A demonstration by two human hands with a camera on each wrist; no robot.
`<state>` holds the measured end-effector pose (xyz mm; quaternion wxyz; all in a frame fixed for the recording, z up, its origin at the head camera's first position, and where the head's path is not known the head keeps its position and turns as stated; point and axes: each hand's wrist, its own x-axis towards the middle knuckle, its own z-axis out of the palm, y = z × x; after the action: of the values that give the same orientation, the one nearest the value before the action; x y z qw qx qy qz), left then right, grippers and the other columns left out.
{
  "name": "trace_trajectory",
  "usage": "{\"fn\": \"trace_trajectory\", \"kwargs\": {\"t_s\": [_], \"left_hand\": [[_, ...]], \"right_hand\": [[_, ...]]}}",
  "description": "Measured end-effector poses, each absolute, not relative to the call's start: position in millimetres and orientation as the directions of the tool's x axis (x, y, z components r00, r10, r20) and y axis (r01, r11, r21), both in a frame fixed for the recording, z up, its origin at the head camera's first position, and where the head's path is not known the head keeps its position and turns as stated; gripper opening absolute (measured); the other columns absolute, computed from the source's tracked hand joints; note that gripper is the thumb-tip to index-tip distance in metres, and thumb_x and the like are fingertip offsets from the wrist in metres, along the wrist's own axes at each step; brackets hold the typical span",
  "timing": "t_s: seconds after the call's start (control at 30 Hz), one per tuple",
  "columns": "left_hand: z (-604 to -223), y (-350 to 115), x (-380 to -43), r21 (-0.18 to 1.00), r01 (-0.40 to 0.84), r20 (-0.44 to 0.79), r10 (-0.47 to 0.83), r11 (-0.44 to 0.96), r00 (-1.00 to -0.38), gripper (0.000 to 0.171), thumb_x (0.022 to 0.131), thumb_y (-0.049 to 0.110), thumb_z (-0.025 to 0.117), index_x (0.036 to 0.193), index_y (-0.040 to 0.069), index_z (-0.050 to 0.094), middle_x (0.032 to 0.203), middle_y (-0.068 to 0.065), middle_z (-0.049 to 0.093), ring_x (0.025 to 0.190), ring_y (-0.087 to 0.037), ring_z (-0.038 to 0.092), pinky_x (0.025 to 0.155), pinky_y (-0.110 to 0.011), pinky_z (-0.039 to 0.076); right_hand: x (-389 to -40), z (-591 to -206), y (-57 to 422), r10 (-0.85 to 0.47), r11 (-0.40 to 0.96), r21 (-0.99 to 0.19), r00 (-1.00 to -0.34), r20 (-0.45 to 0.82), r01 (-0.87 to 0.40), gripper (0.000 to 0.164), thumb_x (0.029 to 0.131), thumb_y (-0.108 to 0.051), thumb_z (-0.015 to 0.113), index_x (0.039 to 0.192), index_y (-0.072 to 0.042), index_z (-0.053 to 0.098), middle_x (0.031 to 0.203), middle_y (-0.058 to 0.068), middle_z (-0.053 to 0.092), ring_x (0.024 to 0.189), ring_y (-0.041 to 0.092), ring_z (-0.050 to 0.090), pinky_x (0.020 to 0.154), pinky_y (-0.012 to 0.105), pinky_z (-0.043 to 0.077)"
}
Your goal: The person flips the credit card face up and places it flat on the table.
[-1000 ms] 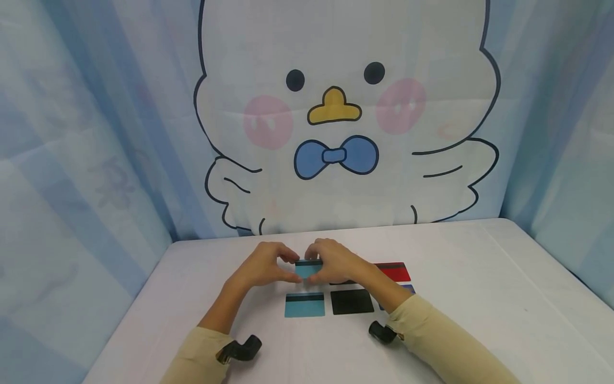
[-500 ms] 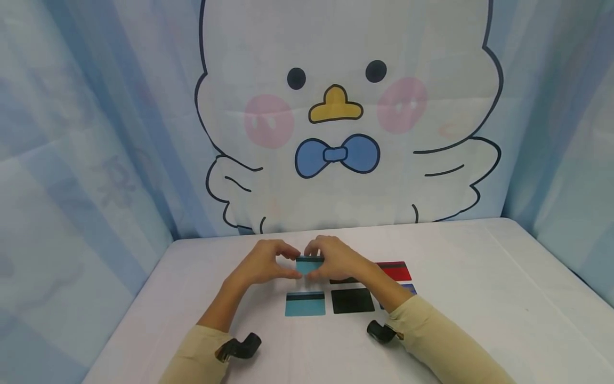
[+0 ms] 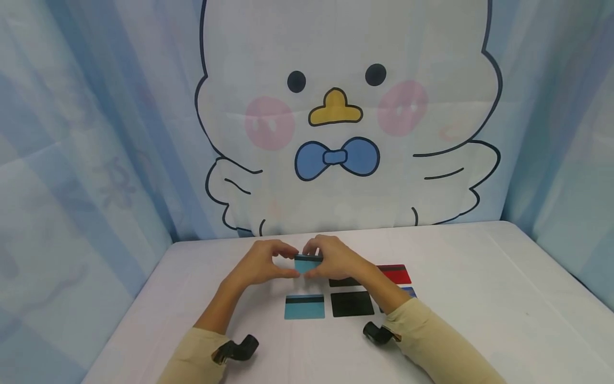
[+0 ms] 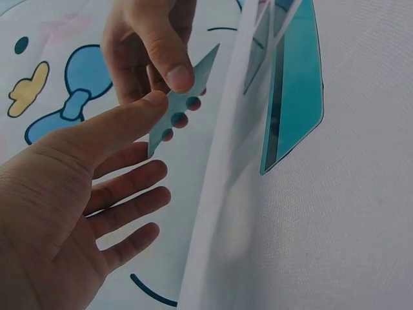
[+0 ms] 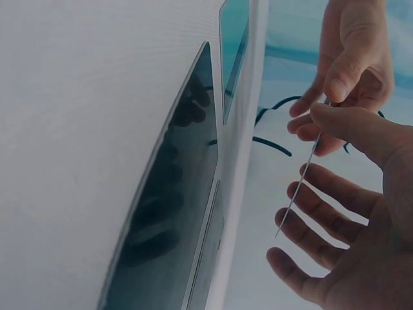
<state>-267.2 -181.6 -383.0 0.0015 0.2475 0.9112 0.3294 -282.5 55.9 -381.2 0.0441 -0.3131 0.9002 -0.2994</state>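
Both hands hold one light blue card [image 3: 308,264] with a dark stripe near its top edge, over the far part of the table. My left hand [image 3: 263,262] pinches its left end between thumb and index finger; the other fingers [image 4: 132,206] spread apart in the left wrist view. At the right end, my right hand [image 3: 338,258] pinches the card with its thumb in front and fingers behind. In the right wrist view the card [image 5: 298,184] shows nearly edge-on. A matching blue card [image 3: 304,308] lies on the table nearer the body.
A black card [image 3: 352,304] lies right of the lower blue card. Behind it, another dark card [image 3: 342,282] is partly covered by the right hand. A red card [image 3: 394,274] and a blue-violet card [image 3: 409,292] show beyond the right forearm. A printed curtain [image 3: 336,202] hangs behind the table.
The held blue card and both hands have risen slightly relative to the cards on the table. The grip of both hands looks the same.
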Motion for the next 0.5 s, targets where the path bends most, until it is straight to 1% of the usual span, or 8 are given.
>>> {"fn": "trace_trajectory", "kwargs": {"t_s": [0.23,0.5], "left_hand": [[-385.0,-182.0,-268.4,0.601,0.462,0.182,0.451,0.652,-0.874,0.052,0.083,0.037,0.088,0.127,0.014,0.075,0.121,0.003,0.075,0.113,-0.019,0.066,0.104,-0.049,0.052],[-385.9,-182.3,-267.6,0.605,0.458,0.207,0.427,0.652,-0.88,0.055,0.082,0.041,0.088,0.13,0.016,0.073,0.126,0.004,0.074,0.117,-0.02,0.065,0.105,-0.049,0.052]], "right_hand": [[-283.6,-381.0,57.3,-0.583,0.619,-0.584,-0.805,0.107,-0.526,0.05,0.08,-0.03,0.089,0.124,-0.013,0.071,0.108,0.0,0.068,0.097,0.017,0.06,0.085,0.036,0.055],[-286.9,-379.7,57.7,-0.577,0.608,-0.606,-0.81,0.108,-0.513,0.05,0.08,-0.031,0.09,0.123,-0.013,0.071,0.109,0.0,0.069,0.099,0.018,0.061,0.08,0.032,0.055]]}}
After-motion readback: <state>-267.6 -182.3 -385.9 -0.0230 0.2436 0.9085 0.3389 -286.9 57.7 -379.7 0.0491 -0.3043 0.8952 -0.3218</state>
